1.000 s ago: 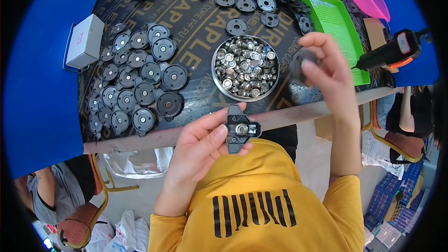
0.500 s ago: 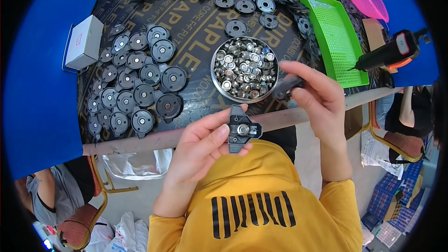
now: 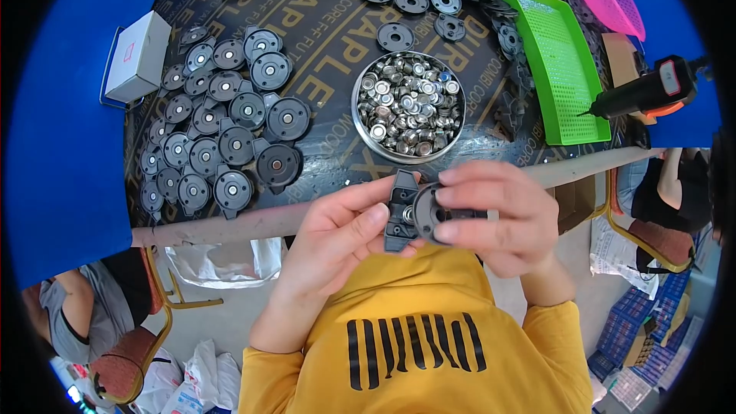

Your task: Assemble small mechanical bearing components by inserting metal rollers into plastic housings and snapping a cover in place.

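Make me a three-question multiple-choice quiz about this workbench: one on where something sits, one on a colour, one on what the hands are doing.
1. Where is the round metal bowl of small silvery parts?
A. On the dark table, just beyond the hands
B. On the floor by the chair
C. Inside the white box

2. What colour is the perforated tray at the table's right side?
A. Red
B. Bright green
C. White

3. What are the left hand and right hand doing?
A. Both resting flat on the table
B. One holding the bowl, one free
C. Together holding a dark bracket and a round dark disc pressed against each other

Answers: 1 A, the bowl stands on the table above the hands. 2 B, the tray is plainly green. 3 C, both hands grip the two dark pieces in front of the chest.
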`<state>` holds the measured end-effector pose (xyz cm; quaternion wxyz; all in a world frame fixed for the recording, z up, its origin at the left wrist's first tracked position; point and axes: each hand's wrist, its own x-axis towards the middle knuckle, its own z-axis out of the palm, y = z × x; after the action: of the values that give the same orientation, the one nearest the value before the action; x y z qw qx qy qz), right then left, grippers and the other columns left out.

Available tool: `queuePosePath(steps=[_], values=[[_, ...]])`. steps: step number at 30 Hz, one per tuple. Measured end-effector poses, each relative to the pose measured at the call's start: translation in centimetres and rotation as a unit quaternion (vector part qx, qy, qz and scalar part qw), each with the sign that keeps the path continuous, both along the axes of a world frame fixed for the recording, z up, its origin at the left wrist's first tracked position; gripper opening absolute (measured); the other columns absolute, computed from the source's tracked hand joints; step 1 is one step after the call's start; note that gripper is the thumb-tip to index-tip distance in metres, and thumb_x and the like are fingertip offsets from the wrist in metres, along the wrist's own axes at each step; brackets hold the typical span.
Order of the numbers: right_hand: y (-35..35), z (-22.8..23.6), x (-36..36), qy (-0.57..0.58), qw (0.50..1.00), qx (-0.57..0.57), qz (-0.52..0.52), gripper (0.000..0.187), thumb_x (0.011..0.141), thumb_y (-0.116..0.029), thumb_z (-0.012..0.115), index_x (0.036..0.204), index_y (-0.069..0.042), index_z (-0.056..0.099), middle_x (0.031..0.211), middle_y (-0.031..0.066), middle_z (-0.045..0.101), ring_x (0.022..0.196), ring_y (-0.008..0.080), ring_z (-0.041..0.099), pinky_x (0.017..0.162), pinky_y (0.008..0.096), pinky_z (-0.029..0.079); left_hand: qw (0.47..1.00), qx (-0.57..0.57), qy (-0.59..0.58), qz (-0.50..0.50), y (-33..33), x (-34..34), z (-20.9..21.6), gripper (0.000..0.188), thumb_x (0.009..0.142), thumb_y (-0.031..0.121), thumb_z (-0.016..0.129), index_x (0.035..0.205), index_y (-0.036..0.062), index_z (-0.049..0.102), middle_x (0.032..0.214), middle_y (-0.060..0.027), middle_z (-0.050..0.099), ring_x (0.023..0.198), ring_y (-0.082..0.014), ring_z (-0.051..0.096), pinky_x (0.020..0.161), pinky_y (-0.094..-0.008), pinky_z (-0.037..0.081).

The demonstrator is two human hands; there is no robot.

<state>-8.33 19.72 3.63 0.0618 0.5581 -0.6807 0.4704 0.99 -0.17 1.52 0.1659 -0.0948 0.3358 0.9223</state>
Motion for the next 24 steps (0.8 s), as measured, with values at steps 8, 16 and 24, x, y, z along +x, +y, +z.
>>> queuePosePath(steps=[8, 16, 24], values=[[-0.9, -0.7, 1.0, 0.092, 0.996, -0.014, 0.0, 0.025, 0.065, -0.004, 0.069, 0.09, -0.005, 0.071, 0.099, 0.0111, 0.063, 0.094, 0.03, 0.063, 0.075, 0.0339, 0.056, 0.999, 0.015, 0.022, 0.02, 0.1, 0.9, -0.9, 0.039, 0.094, 0.013, 0.05, 0.127, -0.0059, 0.045, 0.121, -0.0181, 0.055, 0.104, -0.0239, 0.059, 0.086, -0.0357, 0.052], [-0.9, -0.7, 1.2, 0.104, 0.994, 0.012, -0.009, 0.023, 0.067, -0.006, 0.068, 0.09, -0.004, 0.071, 0.1, 0.0115, 0.063, 0.095, 0.0305, 0.063, 0.074, 0.0347, 0.056, 0.999, 0.009, 0.029, 0.037, 0.4, 1.3, -0.3, 0.035, 0.094, 0.012, 0.048, 0.126, -0.0044, 0.048, 0.114, -0.0161, 0.059, 0.098, -0.0229, 0.062, 0.081, -0.0357, 0.054], [-1.1, -1.3, 1.1, 0.1, 0.995, 0.011, -0.007, 0.022, 0.068, -0.006, 0.069, 0.09, -0.004, 0.071, 0.098, 0.0098, 0.063, 0.095, 0.0286, 0.064, 0.072, 0.0345, 0.057, 0.989, -0.134, 0.051, 0.041, 0.3, 1.3, -0.3, 0.034, 0.093, 0.01, 0.05, 0.124, -0.0034, 0.051, 0.109, -0.0119, 0.062, 0.093, -0.0153, 0.061, 0.072, -0.0258, 0.05]])
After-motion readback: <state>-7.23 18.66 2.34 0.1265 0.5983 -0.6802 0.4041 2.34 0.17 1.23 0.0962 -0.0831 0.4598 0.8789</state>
